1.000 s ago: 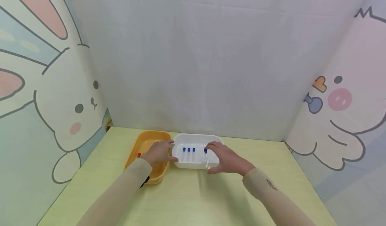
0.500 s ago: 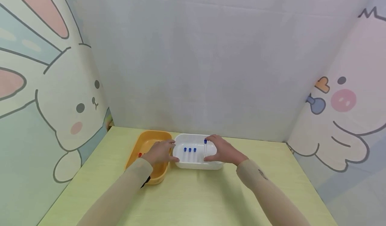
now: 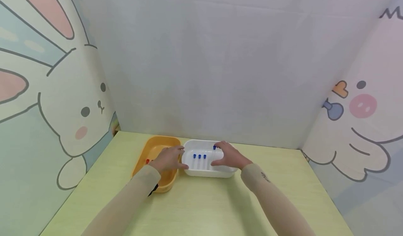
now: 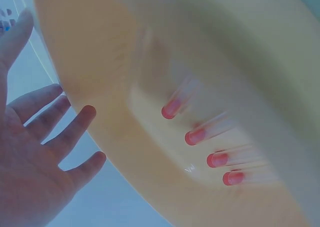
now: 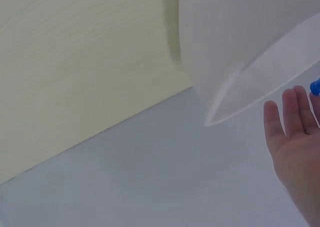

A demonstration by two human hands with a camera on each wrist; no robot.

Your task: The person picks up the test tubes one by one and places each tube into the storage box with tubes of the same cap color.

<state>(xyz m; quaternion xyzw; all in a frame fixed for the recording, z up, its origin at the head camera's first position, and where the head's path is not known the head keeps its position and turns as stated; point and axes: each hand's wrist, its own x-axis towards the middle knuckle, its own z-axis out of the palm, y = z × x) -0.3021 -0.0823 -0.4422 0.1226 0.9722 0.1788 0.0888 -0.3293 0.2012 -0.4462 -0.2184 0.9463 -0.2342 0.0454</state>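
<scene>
My right hand (image 3: 231,156) holds a clear test tube with a blue cap (image 3: 214,147) over the right part of the white tray (image 3: 209,174). Fingers are at the cap and the thumb is lower down. In the right wrist view the blue cap (image 5: 315,87) shows at the fingertips, and most of the tube is out of sight. Three more blue-capped test tubes (image 3: 199,156) lie side by side in that tray. Spread fingers mark my left hand (image 3: 167,159), which is at the neighbouring rims of the white and orange trays and grips nothing.
The orange tray (image 3: 170,185) stands left of the white one. Inside it lie several red-capped test tubes (image 4: 195,136), partly hidden by my left arm in the head view. Both trays are on a pale yellow table (image 3: 201,208), with a grey-white wall (image 3: 201,71) behind.
My right hand has carried the blue-capped tube from the tray's front edge back and slightly left, over the tray's inside. The left hand keeps its place beside the rims.
</scene>
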